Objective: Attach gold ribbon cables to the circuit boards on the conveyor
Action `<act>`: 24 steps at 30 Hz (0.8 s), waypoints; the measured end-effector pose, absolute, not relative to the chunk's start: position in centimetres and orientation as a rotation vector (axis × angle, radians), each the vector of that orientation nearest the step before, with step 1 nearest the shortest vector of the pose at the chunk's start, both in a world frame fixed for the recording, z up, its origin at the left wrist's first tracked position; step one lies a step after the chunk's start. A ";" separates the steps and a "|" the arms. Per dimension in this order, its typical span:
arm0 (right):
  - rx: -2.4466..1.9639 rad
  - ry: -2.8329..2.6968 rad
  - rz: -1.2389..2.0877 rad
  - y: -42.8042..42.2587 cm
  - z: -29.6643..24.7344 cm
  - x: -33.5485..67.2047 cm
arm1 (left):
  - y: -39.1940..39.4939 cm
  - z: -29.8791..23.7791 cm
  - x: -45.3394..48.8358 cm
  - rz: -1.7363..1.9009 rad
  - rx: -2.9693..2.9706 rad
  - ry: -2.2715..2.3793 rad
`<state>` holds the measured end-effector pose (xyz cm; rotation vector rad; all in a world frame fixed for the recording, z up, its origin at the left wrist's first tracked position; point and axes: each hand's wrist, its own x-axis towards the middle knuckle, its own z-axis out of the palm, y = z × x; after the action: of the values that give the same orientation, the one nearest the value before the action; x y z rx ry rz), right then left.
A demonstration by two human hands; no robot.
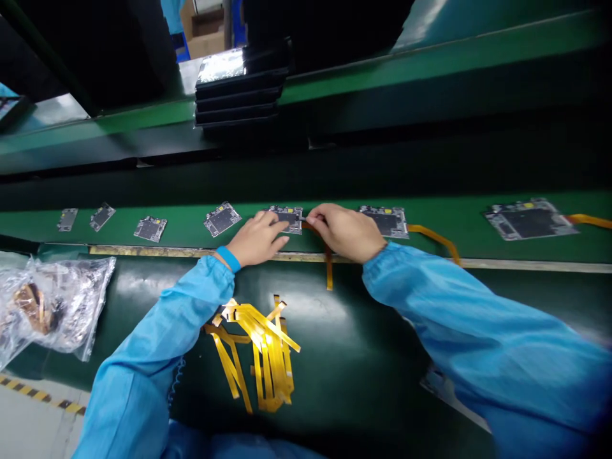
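My left hand (258, 239) lies with its fingers flat on a small circuit board (288, 217) on the green conveyor belt (454, 220). My right hand (345, 231) is closed in a pinch at the board's right edge, on the end of a yellow flex strip (329, 268) that hangs down over the belt's front edge. Both arms wear blue sleeves. A pile of several yellow flex strips (261, 347) lies on the dark bench below my hands.
More circuit boards sit in a row along the belt, to the left (222, 218) and right (385, 220); two on the right (528, 220) carry yellow strips. A clear plastic bag (52, 306) lies at the left. Stacked black trays (239, 89) stand behind the belt.
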<state>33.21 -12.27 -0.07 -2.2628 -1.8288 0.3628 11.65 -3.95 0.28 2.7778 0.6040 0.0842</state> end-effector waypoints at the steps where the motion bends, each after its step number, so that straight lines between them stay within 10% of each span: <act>1: -2.212 -1.813 0.366 -12.6 0.1 32.7 | -3.4 0.5 10.8 0.133 2.758 0.634; 24: -1.378 -2.454 1.012 -15.1 1.2 14.7 | -0.8 0.8 -0.3 0.161 2.595 1.062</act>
<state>14.67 -15.05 1.24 -1.3777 -2.4537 1.0120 -0.34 -0.78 0.84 2.5948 1.0619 0.1614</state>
